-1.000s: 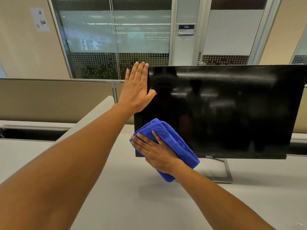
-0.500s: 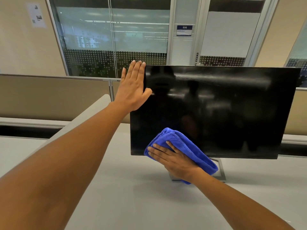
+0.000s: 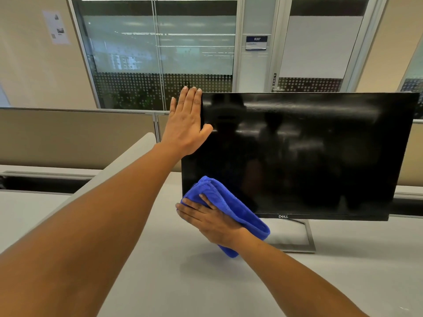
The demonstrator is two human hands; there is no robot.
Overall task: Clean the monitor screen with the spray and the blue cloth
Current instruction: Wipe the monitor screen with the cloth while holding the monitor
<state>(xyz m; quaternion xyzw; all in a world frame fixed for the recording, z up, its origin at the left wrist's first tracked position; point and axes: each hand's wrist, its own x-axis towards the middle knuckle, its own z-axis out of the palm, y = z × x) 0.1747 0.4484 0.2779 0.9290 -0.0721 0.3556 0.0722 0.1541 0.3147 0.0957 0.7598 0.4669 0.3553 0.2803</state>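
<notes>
The black monitor (image 3: 309, 156) stands on its stand on the grey desk (image 3: 160, 282), screen dark and facing me. My left hand (image 3: 186, 124) lies flat against the monitor's upper left edge, fingers straight and pointing up. My right hand (image 3: 208, 219) presses the folded blue cloth (image 3: 233, 208) against the screen's lower left corner with straight, spread fingers; its thumb is hidden. Part of the cloth hangs below the bottom bezel. No spray bottle is in view.
The monitor's metal stand (image 3: 304, 245) sits on the desk behind my right wrist. Beige partition panels (image 3: 75, 136) run behind the desk, and a glass wall with a door (image 3: 160, 53) stands beyond them.
My right hand slid the cloth to the right along the screen's bottom edge, then back to the lower left corner. My left hand stayed on the upper left edge.
</notes>
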